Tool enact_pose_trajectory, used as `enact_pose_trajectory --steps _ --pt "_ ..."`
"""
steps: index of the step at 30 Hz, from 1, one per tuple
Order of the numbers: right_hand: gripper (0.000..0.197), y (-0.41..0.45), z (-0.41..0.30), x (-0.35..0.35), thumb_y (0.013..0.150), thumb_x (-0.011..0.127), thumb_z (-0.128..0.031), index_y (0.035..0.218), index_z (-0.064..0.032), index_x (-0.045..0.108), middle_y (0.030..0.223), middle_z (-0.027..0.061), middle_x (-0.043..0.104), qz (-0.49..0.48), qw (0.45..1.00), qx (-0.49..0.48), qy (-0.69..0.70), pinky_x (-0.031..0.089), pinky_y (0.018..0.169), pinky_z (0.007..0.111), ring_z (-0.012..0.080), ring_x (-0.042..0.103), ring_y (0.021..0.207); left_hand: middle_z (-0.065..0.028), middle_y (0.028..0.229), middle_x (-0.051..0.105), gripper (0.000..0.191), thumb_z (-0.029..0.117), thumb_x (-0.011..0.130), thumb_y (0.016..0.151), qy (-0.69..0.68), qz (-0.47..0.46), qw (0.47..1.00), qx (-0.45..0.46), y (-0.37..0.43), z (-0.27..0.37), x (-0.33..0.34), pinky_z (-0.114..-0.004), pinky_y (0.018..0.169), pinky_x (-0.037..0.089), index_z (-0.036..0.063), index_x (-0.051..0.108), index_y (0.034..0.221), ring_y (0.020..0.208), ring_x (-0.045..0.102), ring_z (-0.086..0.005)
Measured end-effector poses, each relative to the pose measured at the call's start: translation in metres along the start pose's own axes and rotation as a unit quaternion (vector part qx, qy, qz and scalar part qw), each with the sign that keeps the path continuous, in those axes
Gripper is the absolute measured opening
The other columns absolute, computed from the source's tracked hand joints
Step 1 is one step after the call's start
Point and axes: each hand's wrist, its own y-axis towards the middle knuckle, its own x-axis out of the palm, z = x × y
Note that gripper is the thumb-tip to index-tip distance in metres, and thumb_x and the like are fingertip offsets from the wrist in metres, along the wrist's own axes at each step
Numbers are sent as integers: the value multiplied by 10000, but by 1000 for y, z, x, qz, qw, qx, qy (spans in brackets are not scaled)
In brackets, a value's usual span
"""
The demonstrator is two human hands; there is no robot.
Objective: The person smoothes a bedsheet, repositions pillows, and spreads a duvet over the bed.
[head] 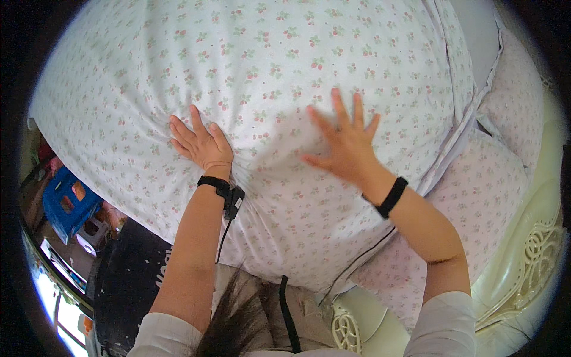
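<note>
A white duvet with a small print of red berries and green leaves spreads across most of the view. My left hand rests palm down on it, fingers somewhat apart, and creases run out around the hand and wrist. To its right my right hand, slightly blurred, has all its fingers spread wide. A shadow falls on the cloth beside it; whether the palm touches the cloth, I cannot tell. Neither hand grips anything. Each wrist wears a black strap, and the left strap carries a small black box with a cable.
Pink printed bedding lies on the right, against a cream carved headboard. A duvet edge with an open seam runs along the upper right. At lower left are a blue plastic stool and a black star-printed cloth bearing writing.
</note>
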Motion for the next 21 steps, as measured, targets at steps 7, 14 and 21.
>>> enact_pose_trajectory --steps 7,14,21 --pt "1176 -74 237 60 604 714 -633 1466 -159 69 1486 261 12 114 954 272 62 132 1081 559 444 9 1365 -197 1491 103 555 399 333 909 -15 17 1000 7 1 3 -3 -508 1091 -4 157 318 1409 1387 45 -332" --pt "1121 -66 203 60 651 725 -559 1467 -175 60 1484 261 28 65 936 344 -27 167 1050 599 465 60 1352 -229 1474 153 574 328 493 837 5 33 999 14 2 -11 -1 -551 1085 48 189 371 1380 1374 103 -367" --pt "1215 -159 -73 80 615 754 -558 1463 -140 -10 1499 217 -67 -74 922 366 99 116 959 734 464 -47 1356 -208 1491 116 575 384 423 878 -58 -16 998 19 1 1 -26 -502 1101 27 200 314 1412 1386 68 -345"
